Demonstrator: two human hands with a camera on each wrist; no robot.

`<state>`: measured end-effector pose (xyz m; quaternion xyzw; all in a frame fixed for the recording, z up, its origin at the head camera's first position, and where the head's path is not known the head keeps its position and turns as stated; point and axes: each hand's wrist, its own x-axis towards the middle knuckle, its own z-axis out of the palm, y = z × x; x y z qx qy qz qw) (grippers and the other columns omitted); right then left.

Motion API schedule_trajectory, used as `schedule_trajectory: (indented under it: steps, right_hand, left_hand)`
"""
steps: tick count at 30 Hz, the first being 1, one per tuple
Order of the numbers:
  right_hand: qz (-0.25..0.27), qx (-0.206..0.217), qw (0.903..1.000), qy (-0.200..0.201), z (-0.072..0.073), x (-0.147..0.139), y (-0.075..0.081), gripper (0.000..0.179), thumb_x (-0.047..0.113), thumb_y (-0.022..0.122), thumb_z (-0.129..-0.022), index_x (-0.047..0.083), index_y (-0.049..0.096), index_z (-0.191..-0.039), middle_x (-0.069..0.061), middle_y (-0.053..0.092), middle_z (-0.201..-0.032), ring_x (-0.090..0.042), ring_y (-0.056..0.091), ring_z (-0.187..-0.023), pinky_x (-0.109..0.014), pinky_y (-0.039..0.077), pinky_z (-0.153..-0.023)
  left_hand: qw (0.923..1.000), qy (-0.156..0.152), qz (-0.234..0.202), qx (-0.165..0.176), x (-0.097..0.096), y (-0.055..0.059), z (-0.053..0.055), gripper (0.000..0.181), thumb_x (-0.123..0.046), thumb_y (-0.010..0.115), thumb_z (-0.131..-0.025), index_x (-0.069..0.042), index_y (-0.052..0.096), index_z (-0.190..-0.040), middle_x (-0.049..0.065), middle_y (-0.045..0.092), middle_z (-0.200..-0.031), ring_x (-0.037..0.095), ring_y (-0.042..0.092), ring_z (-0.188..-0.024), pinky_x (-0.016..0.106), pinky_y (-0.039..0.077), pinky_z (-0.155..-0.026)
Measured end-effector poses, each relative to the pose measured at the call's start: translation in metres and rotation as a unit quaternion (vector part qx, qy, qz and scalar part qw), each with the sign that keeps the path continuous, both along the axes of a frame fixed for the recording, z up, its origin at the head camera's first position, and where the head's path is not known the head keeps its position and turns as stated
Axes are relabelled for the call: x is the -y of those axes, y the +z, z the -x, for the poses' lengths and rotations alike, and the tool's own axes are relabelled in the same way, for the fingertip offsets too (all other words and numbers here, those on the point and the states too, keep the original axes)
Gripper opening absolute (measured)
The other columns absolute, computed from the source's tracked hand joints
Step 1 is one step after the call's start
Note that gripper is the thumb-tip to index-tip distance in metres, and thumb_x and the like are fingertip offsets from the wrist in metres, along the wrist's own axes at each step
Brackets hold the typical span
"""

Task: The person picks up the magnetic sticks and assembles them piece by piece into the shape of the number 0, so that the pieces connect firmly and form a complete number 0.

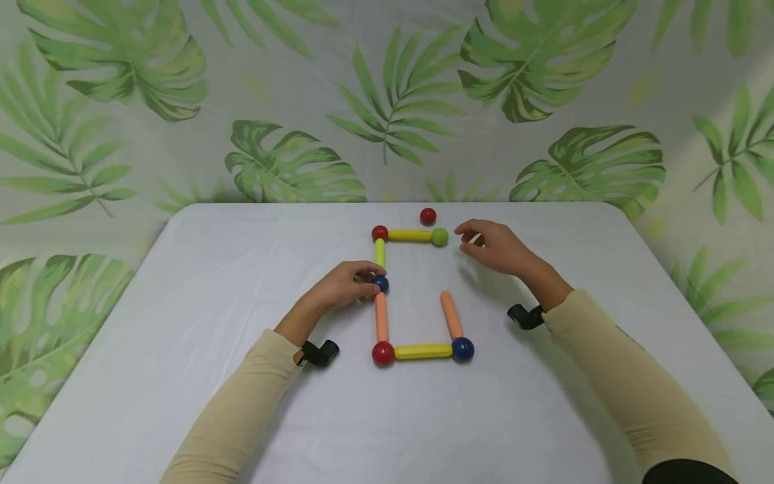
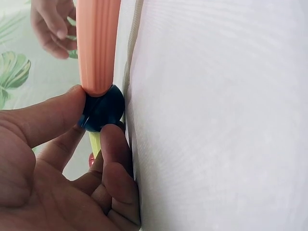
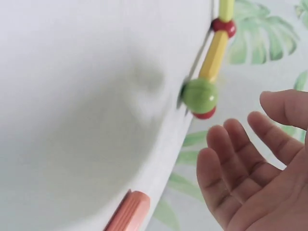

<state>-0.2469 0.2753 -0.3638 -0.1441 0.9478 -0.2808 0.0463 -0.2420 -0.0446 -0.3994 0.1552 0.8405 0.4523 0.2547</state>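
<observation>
My left hand pinches a blue ball between thumb and fingers. An orange rod and a light-green rod join that ball on opposite sides. To the right of a green ball, my right hand hovers apart from it, fingers loosely bent, holding nothing. A yellow rod links the green ball to a red ball. Nearer the front, another red ball, a yellow rod and a second blue ball make a row. A second orange rod leans away from that blue ball.
A loose red ball lies near the back edge of the white-covered table, behind the green ball. A leaf-patterned cloth hangs behind the table. Each wrist carries a small black camera.
</observation>
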Motion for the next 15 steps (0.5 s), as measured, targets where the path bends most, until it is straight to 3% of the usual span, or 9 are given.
schedule_trajectory:
  steps: [7,15]
  right_hand:
    - [0.024,0.019,0.9983,-0.050,0.043,0.019,-0.012,0.044,0.015,0.053,-0.099,0.003,0.049,-0.141,-0.023,0.055,-0.137,-0.039,0.056,-0.120,-0.052,0.047,-0.101]
    - [0.025,0.032,0.9961,-0.078,0.073,0.032,-0.023,0.052,0.017,0.049,-0.098,0.009,0.041,-0.149,-0.022,0.041,-0.152,-0.042,0.050,-0.131,-0.054,0.041,-0.110]
  left_hand:
    - [1.0000,0.002,-0.001,-0.004,0.004,-0.002,0.000,0.037,-0.013,0.064,-0.094,-0.012,0.062,-0.131,0.017,0.058,-0.125,0.020,0.058,-0.088,0.024,0.050,-0.075]
    - [1.0000,0.006,-0.007,-0.002,0.001,-0.003,0.002,0.037,-0.012,0.065,-0.093,-0.013,0.064,-0.130,0.018,0.059,-0.127,0.019,0.058,-0.088,0.023,0.050,-0.074]
